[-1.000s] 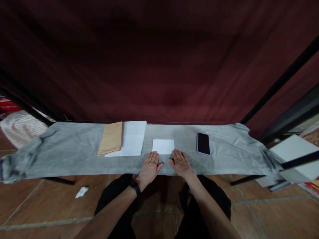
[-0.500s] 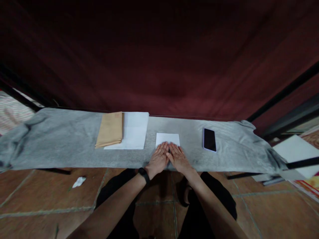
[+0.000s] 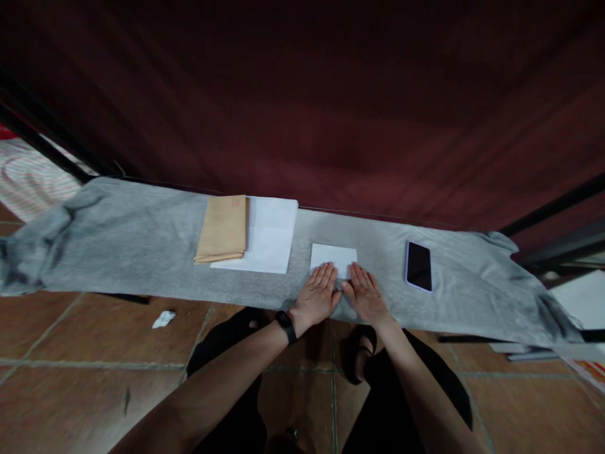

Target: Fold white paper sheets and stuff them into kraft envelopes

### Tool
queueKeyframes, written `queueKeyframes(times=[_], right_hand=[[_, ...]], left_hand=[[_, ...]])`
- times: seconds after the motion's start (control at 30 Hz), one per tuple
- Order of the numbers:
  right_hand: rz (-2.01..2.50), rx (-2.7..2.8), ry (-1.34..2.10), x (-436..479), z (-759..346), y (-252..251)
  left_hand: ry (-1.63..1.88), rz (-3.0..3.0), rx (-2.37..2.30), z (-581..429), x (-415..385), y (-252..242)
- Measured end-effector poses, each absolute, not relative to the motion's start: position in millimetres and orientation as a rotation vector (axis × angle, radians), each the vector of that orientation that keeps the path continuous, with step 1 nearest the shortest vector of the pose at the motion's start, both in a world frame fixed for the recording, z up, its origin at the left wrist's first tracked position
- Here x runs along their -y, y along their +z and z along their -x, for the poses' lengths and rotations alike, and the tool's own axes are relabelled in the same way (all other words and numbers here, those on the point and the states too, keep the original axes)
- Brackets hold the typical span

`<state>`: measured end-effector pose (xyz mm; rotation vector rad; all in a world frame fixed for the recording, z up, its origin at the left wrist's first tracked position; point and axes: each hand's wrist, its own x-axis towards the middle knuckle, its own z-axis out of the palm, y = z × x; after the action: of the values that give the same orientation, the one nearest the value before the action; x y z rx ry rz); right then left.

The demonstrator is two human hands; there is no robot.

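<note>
A small folded white paper (image 3: 333, 257) lies on the grey cloth (image 3: 142, 239) that covers a low bench. My left hand (image 3: 316, 297), with a black band on its wrist, lies flat and open with its fingertips on the paper's near left edge. Beside it my right hand (image 3: 366, 296) is flat and open too, fingertips at the paper's near right corner. Neither hand holds anything.
A tan envelope (image 3: 223, 228) lies on white sheets (image 3: 267, 236) to the left of the paper. A dark phone (image 3: 418, 266) rests on the cloth to the right. A dark red curtain hangs behind. A paper scrap (image 3: 163, 318) lies on the tiled floor.
Both hands slid forward from the cloth in front of the paper onto its near edge, came together, then spread slightly apart. The camera view shifted.
</note>
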<state>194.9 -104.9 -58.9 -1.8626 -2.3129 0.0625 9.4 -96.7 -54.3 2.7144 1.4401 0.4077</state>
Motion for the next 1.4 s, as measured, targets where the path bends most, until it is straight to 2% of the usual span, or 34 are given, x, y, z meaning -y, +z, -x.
queueKeyframes(times=[0.33,0.7,1.4], right_hand=[[1.922,2.273,0.169,96,-196,-40],[1.763,2.304,0.220,76,-166,-34],[1.912,2.142,-0.105,57,-170,-59]], left_hand=[[0.270,-2.697,-1.447,-8,95,-41],[0.250,-2.696,-1.517,-6,49,-37],[0.260,-2.703,-1.555,0,36,-52]])
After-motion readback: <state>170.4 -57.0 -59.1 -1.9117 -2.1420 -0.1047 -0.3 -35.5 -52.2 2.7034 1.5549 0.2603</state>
